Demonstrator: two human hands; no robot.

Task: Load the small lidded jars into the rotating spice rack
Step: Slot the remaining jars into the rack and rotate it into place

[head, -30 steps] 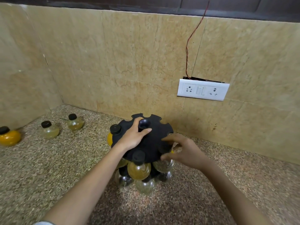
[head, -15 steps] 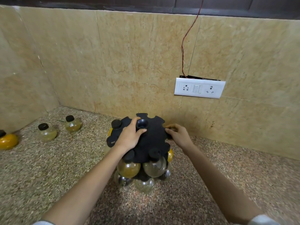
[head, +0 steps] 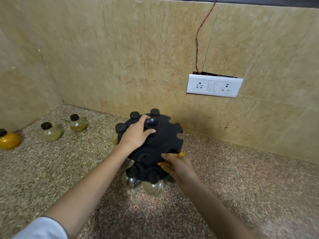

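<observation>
The black spice rack (head: 165,135) stands on the counter near the back wall. Its notched top disc carries jars with black lids (head: 154,112) at the back left. Lower down hang more jars (head: 153,186), clear and amber. My left hand (head: 136,136) rests flat on the disc, thumb and forefinger lying either side of the centre knob (head: 150,123). My right hand (head: 176,167) holds the disc's front right rim, fingers on top and thumb at the edge. Three loose jars wait at the left: an amber one (head: 77,124), a pale one (head: 51,133) and a yellow one (head: 9,140).
The speckled granite counter (head: 241,187) meets tan tiled walls at the back and left. A white socket plate (head: 214,86) sits on the back wall right of the rack, with a red wire (head: 198,37) running up from it.
The rack's top tier has turned, carrying its loaded jars from the front round to the back left. My right hand moved from the back right rim to the front right rim.
</observation>
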